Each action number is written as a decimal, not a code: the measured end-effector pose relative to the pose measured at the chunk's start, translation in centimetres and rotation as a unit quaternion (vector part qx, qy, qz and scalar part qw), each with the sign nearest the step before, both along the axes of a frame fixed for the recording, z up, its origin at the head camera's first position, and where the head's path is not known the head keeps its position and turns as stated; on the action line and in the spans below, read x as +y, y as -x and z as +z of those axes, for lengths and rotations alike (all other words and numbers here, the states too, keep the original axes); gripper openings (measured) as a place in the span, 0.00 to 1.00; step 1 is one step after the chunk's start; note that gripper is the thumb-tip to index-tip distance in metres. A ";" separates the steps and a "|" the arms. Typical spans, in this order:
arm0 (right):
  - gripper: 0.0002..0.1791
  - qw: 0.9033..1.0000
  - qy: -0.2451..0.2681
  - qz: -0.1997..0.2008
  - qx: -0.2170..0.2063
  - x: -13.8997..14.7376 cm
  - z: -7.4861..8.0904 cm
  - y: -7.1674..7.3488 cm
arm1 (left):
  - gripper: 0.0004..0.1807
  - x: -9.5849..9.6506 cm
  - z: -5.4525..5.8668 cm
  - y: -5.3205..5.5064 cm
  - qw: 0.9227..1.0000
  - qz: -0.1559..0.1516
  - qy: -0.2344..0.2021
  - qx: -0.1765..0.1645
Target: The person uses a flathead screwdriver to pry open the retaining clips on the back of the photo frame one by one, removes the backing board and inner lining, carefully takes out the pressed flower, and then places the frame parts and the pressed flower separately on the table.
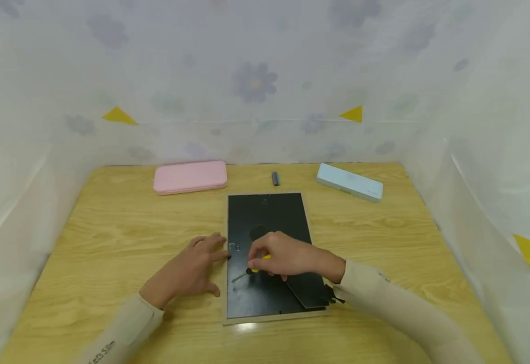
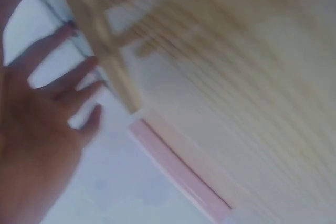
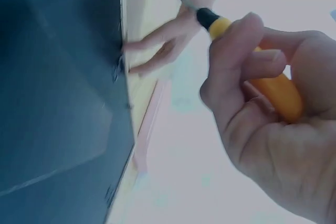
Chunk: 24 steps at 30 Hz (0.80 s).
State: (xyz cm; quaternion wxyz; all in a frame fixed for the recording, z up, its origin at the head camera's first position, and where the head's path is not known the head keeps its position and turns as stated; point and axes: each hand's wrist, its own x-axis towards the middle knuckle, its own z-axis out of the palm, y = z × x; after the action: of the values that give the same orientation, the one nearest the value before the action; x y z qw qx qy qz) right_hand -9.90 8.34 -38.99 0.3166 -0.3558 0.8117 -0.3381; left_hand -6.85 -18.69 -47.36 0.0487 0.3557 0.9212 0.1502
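Observation:
A picture frame [image 1: 271, 314] lies face down on the wooden table, its black backing board [image 1: 247, 303] upward. My right hand [image 1: 288, 253] grips a screwdriver [image 3: 281, 98] by its yellow handle; the thin metal shaft slants down toward the left part of the backing. Fingers spread, my left hand [image 1: 192, 268] is at the frame's left edge, with fingertips right at the rim. Close to those fingertips, a small metal clip [image 1: 234, 247] shows on the backing. The black stand leg [image 1: 308, 293] lies partly beneath my right hand and forearm.
Behind the frame sit a pink case [image 1: 190, 177] at left, a small dark cylinder [image 1: 275, 178] in the middle and a light blue case [image 1: 349, 182] at right. Pale flowered sheeting [image 1: 256, 83] walls the back and sides of the table [image 1: 124, 222].

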 end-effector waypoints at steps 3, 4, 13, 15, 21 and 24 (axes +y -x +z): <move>0.10 0.998 0.041 -0.031 -0.023 2.6 -0.2 0.3 | 0.40 -0.1 -0.1 1.6 0.999 -0.037 -0.012 0.030; 0.10 0.997 0.048 -0.045 -0.030 3.4 -0.3 0.3 | 0.39 -0.1 -0.1 2.1 0.998 -0.051 -0.015 0.037; 0.14 0.991 0.068 -0.096 -0.068 6.8 -0.9 -0.2 | 0.37 -1.7 -0.2 3.6 0.970 -0.176 0.034 0.164; 0.14 0.991 0.072 -0.091 -0.072 7.2 -1.1 -0.2 | 0.37 -2.0 -0.3 3.6 0.963 -0.198 0.046 0.177; 0.15 0.987 0.094 -0.093 -0.090 8.4 -1.7 0.3 | 0.37 -1.9 -0.5 3.7 0.958 -0.213 0.055 0.183; 0.16 0.986 0.100 -0.094 -0.095 8.6 -1.9 0.6 | 0.36 -1.9 -0.7 3.8 0.957 -0.212 0.050 0.190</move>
State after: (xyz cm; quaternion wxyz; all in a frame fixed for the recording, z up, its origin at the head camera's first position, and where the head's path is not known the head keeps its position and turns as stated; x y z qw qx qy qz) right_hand -10.46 16.98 -40.85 0.3215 -0.2744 0.7698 -0.4783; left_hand -10.61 -20.55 -48.02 -0.0791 0.5616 0.8234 0.0198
